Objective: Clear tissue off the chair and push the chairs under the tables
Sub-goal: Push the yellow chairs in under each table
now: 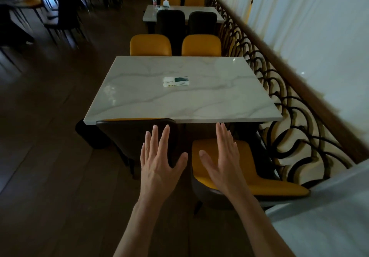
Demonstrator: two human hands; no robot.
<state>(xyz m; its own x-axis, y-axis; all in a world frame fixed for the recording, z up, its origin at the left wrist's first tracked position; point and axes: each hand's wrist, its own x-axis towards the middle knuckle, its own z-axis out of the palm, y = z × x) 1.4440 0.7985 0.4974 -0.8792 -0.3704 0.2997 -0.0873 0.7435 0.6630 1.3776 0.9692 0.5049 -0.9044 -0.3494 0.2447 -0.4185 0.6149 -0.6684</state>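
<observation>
Marble table at centre, with a small tissue pack lying flat near its middle, well clear of any seat. Near left, dark chair already tucked against the table edge. Near right, yellow chair standing out from the table, turned askew, seat bare. Likely in the pushing step: tissue off the chair, this chair not yet in. Next move calls for gripping its back, squaring it up, sliding it straight under. Tight on the right: wrought railing close beside, another table corner near right. Two far yellow chairs tucked in. Left hand and right hand both spread flat, fingers straight, holding nothing.
</observation>
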